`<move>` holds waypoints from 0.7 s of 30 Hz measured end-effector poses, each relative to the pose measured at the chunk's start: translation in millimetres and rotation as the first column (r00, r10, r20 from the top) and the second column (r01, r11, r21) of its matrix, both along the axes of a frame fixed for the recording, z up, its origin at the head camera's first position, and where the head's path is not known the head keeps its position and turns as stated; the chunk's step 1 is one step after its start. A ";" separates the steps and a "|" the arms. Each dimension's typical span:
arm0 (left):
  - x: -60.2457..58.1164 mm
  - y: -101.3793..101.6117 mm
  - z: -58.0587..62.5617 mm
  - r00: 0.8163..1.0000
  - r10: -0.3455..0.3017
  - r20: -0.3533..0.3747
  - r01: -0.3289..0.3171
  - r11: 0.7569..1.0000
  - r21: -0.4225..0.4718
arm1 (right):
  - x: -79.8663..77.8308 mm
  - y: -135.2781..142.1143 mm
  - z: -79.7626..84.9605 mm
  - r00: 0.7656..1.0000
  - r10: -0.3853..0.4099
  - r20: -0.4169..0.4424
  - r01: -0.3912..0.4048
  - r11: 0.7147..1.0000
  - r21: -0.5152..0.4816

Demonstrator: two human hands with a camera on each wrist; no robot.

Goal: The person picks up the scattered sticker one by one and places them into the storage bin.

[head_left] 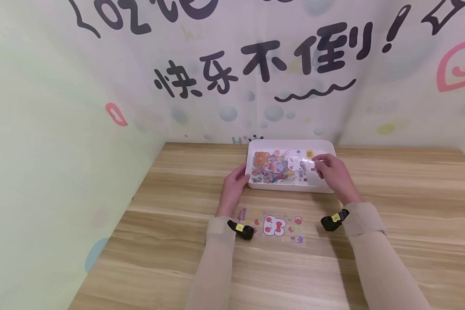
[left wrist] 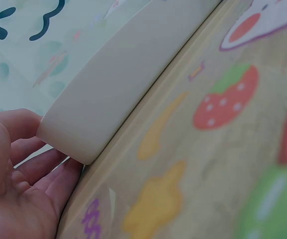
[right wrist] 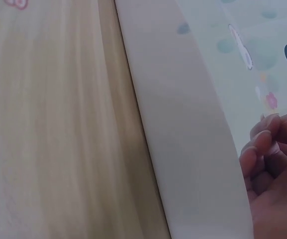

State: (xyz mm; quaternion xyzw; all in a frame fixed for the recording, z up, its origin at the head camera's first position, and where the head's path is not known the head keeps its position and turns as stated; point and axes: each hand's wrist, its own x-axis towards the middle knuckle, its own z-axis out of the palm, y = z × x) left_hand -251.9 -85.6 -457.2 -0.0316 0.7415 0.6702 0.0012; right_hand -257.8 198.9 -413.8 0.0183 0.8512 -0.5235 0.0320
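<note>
A white tray stands on the table near the back wall, with colourful printed clear pieces heaped in its left part. At the tray's left front corner my left hand holds the wall, its thumb at the rim and the other fingers on the outer side. My right hand, above the tray's right end, pinches the edge of a clear printed sticker sheet with a white animal face. Another clear sticker sheet, printed with a white bunny and small fruits, lies flat on the table between my forearms.
The wood-grain table reaches to a white printed backdrop right behind the tray. Black wrist cameras sit at both cuffs, the left one overlapping the flat sheet's left side in the head view.
</note>
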 end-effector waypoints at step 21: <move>-0.2 -0.6 0.8 1.000 -0.021 -0.020 0.021 1.000 0.006 | -12.8 -5.5 -8.7 0.998 -0.039 0.047 0.038 0.999 0.011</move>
